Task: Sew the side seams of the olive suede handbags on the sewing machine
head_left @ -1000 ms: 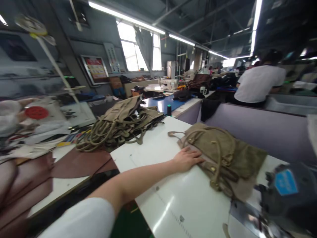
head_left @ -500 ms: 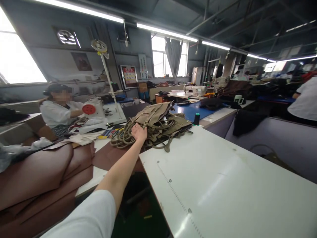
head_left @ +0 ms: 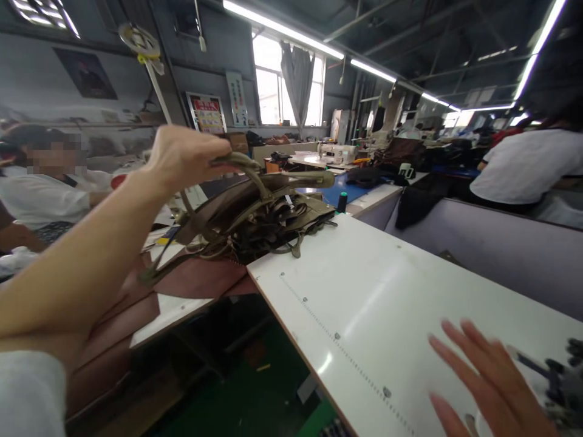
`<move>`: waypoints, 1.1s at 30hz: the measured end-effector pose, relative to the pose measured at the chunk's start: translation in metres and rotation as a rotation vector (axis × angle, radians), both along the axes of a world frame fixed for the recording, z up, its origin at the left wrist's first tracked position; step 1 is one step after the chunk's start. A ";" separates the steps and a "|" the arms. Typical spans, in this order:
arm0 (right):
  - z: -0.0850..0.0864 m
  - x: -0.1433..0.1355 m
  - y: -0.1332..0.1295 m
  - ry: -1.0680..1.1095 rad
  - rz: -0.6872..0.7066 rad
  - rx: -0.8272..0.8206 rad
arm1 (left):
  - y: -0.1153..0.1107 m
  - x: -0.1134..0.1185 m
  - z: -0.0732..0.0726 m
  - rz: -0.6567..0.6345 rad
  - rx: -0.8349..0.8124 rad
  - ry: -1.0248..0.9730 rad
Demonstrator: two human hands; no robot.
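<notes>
My left hand [head_left: 184, 155] is closed around the rope-like handle of an olive-brown bag [head_left: 228, 206], lifting it off a heap. Beneath it, the pile of similar olive bags [head_left: 314, 212] lies at the far corner of the white table [head_left: 364, 291], some straps hanging over the tabletop. At lower right my right hand [head_left: 492, 379] hovers over the white surface with fingers spread, holding nothing. Close to it, dark metal machine parts [head_left: 562, 376] enter from the right edge.
Brown sheets [head_left: 195, 276] cover the lower table at left. A thread spool [head_left: 342, 202] stands behind the white table. On the left sits a co-worker [head_left: 50, 194]; another person in a white shirt [head_left: 523, 164] is at right. A sewing machine [head_left: 337, 153] stands farther back.
My left hand has gone from resting on the pile to gripping a handle, raising one bag up and leftward. My right hand has come into view. The view has turned right.
</notes>
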State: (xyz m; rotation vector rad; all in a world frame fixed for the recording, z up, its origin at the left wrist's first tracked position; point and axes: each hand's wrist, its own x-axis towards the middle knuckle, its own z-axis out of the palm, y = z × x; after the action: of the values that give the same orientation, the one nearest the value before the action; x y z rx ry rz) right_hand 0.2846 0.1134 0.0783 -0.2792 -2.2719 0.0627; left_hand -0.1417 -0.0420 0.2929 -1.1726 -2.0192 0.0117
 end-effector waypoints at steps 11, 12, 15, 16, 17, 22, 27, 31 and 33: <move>0.025 -0.102 0.019 -0.070 0.321 -0.910 | 0.134 0.075 0.053 -0.333 -0.389 0.226; 0.014 -0.090 0.009 -0.077 0.292 -0.965 | 0.153 0.086 0.036 -0.388 -0.392 0.178; -0.022 -0.047 -0.015 -0.028 0.061 -1.060 | 0.202 0.134 -0.039 -0.580 -0.409 0.090; -0.034 -0.030 -0.020 -0.014 -0.034 -1.076 | 0.212 0.153 -0.069 -0.640 -0.417 0.061; -0.046 -0.013 -0.024 -0.008 -0.128 -1.085 | 0.217 0.174 -0.100 -0.715 -0.455 -0.005; -0.079 0.061 -0.037 -0.025 -0.398 -1.126 | 0.190 0.263 -0.223 -1.027 -0.701 -0.454; -0.074 0.081 -0.054 -0.041 -0.486 -1.161 | 0.160 0.299 -0.263 -0.980 -0.627 -0.592; -0.070 0.083 -0.052 0.016 -0.518 -1.115 | 0.156 0.307 -0.269 -0.907 -0.578 -0.645; -0.073 0.087 -0.047 0.115 -0.571 -1.059 | 0.155 0.308 -0.271 -0.898 -0.556 -0.663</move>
State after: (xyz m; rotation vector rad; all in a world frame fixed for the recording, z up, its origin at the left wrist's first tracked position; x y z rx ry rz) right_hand 0.3717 0.0669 0.0057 -1.4002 -1.7669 0.9514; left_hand 0.1664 0.1129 0.0221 -2.6333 -1.8527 -0.3163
